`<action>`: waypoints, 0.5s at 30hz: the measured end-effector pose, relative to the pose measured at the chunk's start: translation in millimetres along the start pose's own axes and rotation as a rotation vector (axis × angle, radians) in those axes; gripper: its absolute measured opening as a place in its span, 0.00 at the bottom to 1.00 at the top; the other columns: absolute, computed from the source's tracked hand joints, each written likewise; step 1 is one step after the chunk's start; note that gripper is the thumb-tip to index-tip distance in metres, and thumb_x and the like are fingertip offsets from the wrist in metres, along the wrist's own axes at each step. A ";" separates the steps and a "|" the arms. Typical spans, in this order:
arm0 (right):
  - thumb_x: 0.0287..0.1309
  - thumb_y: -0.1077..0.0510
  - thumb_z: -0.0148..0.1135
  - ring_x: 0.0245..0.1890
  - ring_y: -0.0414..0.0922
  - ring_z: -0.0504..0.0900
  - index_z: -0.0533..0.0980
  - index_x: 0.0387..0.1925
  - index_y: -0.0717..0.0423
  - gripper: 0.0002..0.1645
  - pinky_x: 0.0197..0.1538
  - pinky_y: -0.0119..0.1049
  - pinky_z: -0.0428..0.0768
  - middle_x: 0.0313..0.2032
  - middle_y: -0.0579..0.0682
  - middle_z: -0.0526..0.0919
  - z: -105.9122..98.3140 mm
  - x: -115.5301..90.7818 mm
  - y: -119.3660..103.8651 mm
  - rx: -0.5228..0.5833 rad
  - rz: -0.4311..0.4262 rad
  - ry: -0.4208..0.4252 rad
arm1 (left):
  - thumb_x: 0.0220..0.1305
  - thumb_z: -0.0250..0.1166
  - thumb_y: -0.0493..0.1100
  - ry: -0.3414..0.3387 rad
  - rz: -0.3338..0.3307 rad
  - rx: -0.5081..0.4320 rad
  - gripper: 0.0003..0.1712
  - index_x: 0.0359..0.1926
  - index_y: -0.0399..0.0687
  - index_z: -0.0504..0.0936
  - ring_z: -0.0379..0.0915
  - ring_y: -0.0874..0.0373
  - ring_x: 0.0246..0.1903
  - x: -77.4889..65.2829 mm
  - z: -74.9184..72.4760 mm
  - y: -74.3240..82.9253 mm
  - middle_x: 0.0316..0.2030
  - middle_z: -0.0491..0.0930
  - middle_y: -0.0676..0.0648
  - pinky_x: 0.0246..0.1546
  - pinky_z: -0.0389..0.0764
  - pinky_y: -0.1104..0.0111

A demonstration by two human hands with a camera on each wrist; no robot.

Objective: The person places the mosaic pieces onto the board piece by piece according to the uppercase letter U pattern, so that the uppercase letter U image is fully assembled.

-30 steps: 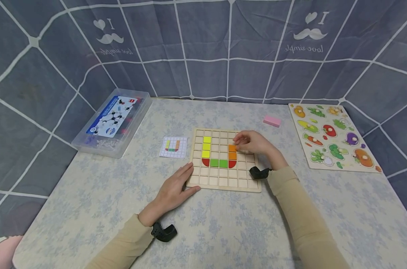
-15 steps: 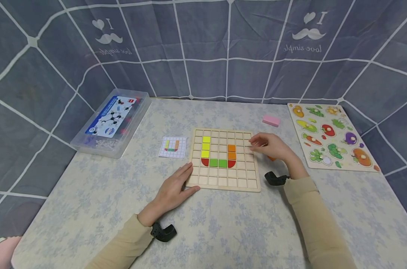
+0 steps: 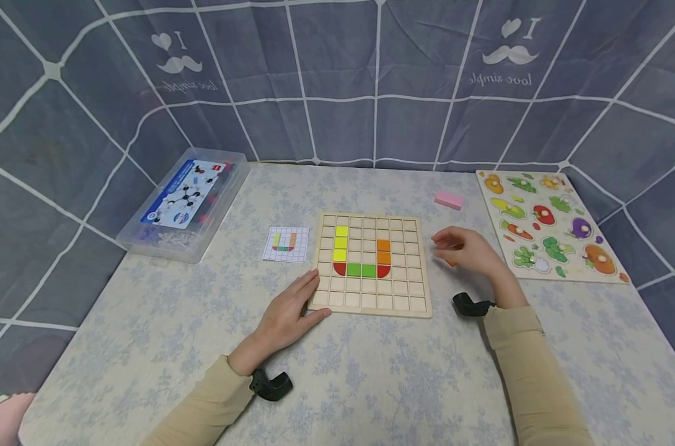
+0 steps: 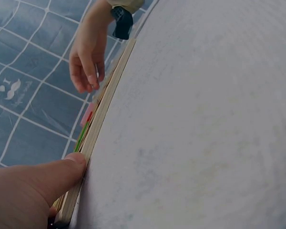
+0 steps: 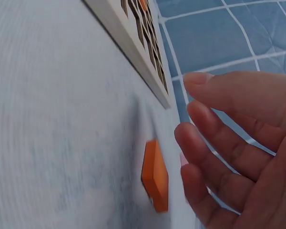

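Note:
A wooden grid board (image 3: 370, 300) lies on the table in the head view. Yellow squares (image 3: 341, 243), green squares (image 3: 362, 271), red rounded corner pieces (image 3: 383, 271) and orange squares (image 3: 383, 252) form a U in its cells. My left hand (image 3: 281, 319) rests at the board's lower left corner, fingers along the left side and thumb at the front edge. To the right of the board my right hand (image 3: 471, 251) hovers with loosely bent fingers, holding nothing. Just beneath it a loose orange block (image 5: 155, 179) lies on the table, mostly hidden in the head view.
A small card (image 3: 286, 244) with a printed U pattern lies left of the board. Farther left is a clear plastic box (image 3: 220, 214). A pink block (image 3: 449, 200) sits behind the right hand, and a vegetable puzzle board (image 3: 538, 238) lies at the right.
My right hand has moved from the upper orange square on the board out to the right, over the loose orange block. The left hand has stayed in place.

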State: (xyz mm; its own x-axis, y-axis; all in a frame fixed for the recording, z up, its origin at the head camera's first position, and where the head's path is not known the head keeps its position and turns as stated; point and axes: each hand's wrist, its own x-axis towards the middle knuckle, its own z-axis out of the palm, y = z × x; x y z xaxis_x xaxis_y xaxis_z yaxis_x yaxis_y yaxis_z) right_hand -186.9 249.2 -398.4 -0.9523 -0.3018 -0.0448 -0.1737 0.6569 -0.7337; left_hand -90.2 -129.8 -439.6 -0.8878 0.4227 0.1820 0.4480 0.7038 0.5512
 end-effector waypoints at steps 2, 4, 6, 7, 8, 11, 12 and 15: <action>0.58 0.59 0.64 0.46 0.56 0.77 0.75 0.49 0.66 0.20 0.50 0.48 0.73 0.45 0.63 0.79 -1.4 -1.1 3.1 0.001 0.000 0.008 | 0.61 0.63 0.54 -0.004 -0.003 -0.001 0.41 0.65 0.30 0.63 0.54 0.46 0.67 -0.1 -0.1 -0.2 0.67 0.60 0.39 0.63 0.63 0.55; 0.57 0.60 0.64 0.47 0.57 0.76 0.75 0.50 0.66 0.20 0.51 0.50 0.73 0.45 0.63 0.79 -3.1 -2.5 5.9 0.006 0.012 0.011 | 0.61 0.63 0.54 -0.005 -0.003 -0.003 0.41 0.65 0.30 0.63 0.54 0.46 0.67 -0.1 0.1 -0.4 0.67 0.60 0.39 0.63 0.63 0.55; 0.57 0.60 0.64 0.48 0.58 0.76 0.74 0.50 0.67 0.21 0.52 0.52 0.72 0.46 0.64 0.78 -4.6 -3.9 7.7 0.007 0.022 0.008 | 0.61 0.63 0.54 -0.004 -0.002 -0.004 0.41 0.65 0.30 0.63 0.54 0.46 0.67 -0.2 0.3 -0.6 0.67 0.60 0.39 0.63 0.63 0.55; 0.57 0.61 0.64 0.48 0.58 0.75 0.74 0.51 0.67 0.21 0.52 0.53 0.72 0.46 0.65 0.78 -5.2 -4.5 8.4 0.009 0.028 0.005 | 0.61 0.63 0.54 -0.002 -0.001 -0.004 0.41 0.65 0.30 0.63 0.54 0.46 0.67 -0.2 0.3 -0.5 0.67 0.60 0.39 0.63 0.63 0.55; 0.57 0.60 0.64 0.49 0.59 0.75 0.74 0.51 0.67 0.22 0.52 0.53 0.72 0.47 0.65 0.77 -5.6 -5.0 9.2 0.010 0.037 0.001 | 0.61 0.63 0.54 -0.002 -0.002 -0.006 0.41 0.65 0.30 0.63 0.54 0.46 0.67 -0.2 0.4 -0.6 0.67 0.60 0.39 0.63 0.63 0.55; 0.56 0.59 0.65 0.50 0.60 0.74 0.73 0.53 0.66 0.24 0.51 0.54 0.72 0.50 0.65 0.76 -6.0 -5.7 11.5 0.013 0.066 -0.009 | 0.61 0.63 0.54 0.000 -0.001 -0.008 0.41 0.65 0.30 0.63 0.54 0.46 0.67 -0.5 0.2 -0.3 0.67 0.60 0.39 0.63 0.63 0.55; 0.56 0.59 0.66 0.51 0.60 0.74 0.72 0.54 0.66 0.25 0.52 0.54 0.72 0.50 0.65 0.75 -6.0 -5.8 12.5 0.013 0.074 -0.012 | 0.61 0.63 0.54 0.001 -0.002 -0.009 0.41 0.65 0.30 0.64 0.54 0.46 0.67 -0.6 0.2 -0.3 0.67 0.60 0.39 0.63 0.63 0.55; 0.54 0.59 0.68 0.52 0.60 0.72 0.72 0.54 0.66 0.28 0.54 0.54 0.71 0.52 0.65 0.74 -5.6 -6.0 15.2 0.019 0.089 -0.016 | 0.61 0.63 0.54 0.003 0.002 -0.009 0.40 0.65 0.30 0.64 0.54 0.46 0.67 -0.7 -0.1 -0.2 0.67 0.60 0.38 0.63 0.63 0.55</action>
State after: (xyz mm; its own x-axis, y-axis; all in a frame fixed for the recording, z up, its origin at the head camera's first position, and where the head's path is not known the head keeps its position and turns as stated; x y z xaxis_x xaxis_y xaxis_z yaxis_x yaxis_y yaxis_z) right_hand -185.2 264.9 -405.5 -0.9595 -0.2542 -0.1212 -0.0838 0.6686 -0.7389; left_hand -89.7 -130.3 -439.7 -0.8874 0.4222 0.1854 0.4486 0.6977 0.5585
